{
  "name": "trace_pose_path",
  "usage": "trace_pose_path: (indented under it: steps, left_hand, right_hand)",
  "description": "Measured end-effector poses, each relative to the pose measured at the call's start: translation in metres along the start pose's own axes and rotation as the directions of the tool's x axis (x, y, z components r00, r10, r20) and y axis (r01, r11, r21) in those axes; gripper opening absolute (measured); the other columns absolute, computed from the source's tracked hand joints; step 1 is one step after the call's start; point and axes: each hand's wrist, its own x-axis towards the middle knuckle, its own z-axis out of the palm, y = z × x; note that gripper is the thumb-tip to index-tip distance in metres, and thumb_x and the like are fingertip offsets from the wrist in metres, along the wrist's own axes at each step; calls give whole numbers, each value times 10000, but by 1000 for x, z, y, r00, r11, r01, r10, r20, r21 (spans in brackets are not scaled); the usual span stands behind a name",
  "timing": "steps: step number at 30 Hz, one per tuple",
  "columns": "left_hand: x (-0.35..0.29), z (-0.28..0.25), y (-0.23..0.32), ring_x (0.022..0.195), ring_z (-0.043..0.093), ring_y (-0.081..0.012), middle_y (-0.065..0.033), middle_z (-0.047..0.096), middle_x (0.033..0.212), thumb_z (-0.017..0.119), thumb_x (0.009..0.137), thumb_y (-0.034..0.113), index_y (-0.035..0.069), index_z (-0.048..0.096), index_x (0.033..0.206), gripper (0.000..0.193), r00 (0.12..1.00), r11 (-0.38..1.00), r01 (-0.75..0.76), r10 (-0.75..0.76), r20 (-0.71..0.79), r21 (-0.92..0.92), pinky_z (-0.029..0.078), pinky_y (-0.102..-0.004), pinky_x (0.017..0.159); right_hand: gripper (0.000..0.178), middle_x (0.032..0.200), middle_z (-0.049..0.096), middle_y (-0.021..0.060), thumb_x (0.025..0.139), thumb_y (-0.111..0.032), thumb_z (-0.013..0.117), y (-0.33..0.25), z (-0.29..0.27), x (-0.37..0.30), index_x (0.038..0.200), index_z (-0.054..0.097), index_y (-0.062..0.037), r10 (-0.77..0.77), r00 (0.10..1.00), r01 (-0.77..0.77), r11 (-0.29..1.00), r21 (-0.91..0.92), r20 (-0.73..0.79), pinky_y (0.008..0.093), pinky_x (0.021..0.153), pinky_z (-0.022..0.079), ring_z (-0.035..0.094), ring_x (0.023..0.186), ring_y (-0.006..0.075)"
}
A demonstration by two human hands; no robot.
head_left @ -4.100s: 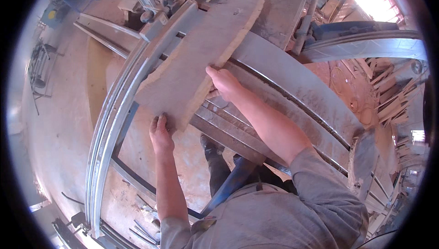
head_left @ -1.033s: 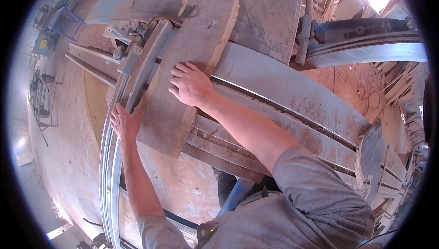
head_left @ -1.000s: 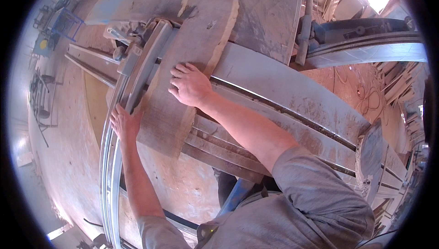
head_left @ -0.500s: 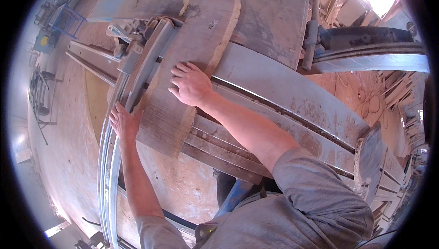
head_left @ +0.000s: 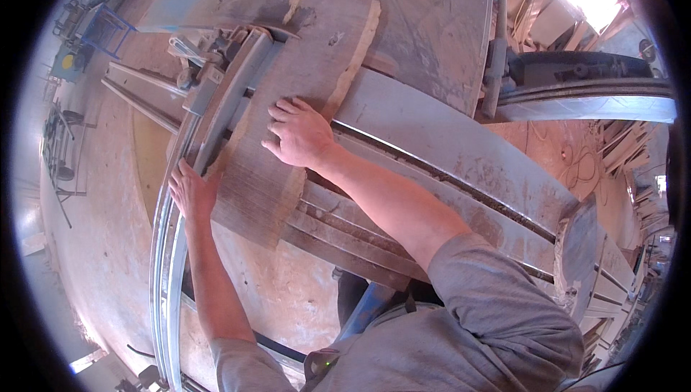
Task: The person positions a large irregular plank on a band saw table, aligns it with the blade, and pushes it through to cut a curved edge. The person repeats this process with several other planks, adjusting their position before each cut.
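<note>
A long wooden board (head_left: pixel 252 183) with rough, pale bark-like edges lies across a grooved metal machine table (head_left: pixel 432 133), slanting from near me to far. My right hand (head_left: pixel 301 134) rests palm down on the board's middle, fingers spread and slightly bent. At the board's left edge, my left hand (head_left: pixel 193 192) lies over a long metal rail (head_left: pixel 167 269), fingers stretched forward along it. Its thumb side is close to the board, but whether it touches the wood I cannot tell. Beyond that hand, a metal fence (head_left: pixel 234 86) with a clamp-like fitting (head_left: pixel 209 75) runs along the board's left side.
A wide dusty panel (head_left: pixel 425 25) spreads beyond the table. Another wooden slab (head_left: pixel 578 248) stands at the table's right end. Scrap wood (head_left: pixel 626 143) and a cord (head_left: pixel 579 165) lie on the floor at right. A blue metal stand (head_left: pixel 104 32) is at far left.
The view has shifted slightly. Both hands keep nearly the same places, the right on the board and the left at the rail; no clear movement of the board shows.
</note>
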Motion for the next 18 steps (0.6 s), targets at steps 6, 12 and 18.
trace_pose_path:
  steps: [6, 12, 18]
  left_hand:
    - [-1, -3, 0, 1246, 444, -380, -213, 468, 1327, 798, 732, 427, -24, 366, 1398, 913, 1000, 1000, -9, 10, 22, -26, 365, -477, 1048]
    - [-1, -6, 1, 1245, 446, -377, -220, 470, 1331, 799, 732, 420, -23, 365, 1399, 911, 1000, 999, -14, 15, 25, -30, 367, -471, 1048]
    - [-3, -8, 3, 1255, 442, -375, -218, 468, 1342, 799, 731, 416, -21, 367, 1402, 910, 1000, 1000, 9, -8, 29, -21, 363, -468, 1054]
  right_hand:
    - [361, 1121, 642, 96, 824, -409, 687, 1, -2, 0, 864, 737, -53, -16, 999, 17, 1000, 13, -29, 415, 1073, 387, 541, 1182, 253]
    - [369, 1077, 655, 94, 809, -409, 700, 3, -1, -1, 792, 732, -42, -38, 997, 40, 999, 31, -65, 413, 1049, 411, 554, 1160, 248]
    - [372, 1078, 658, 100, 800, -406, 701, 1, -3, -2, 787, 732, -36, -33, 998, 35, 998, 45, -61, 412, 1048, 409, 555, 1166, 245]
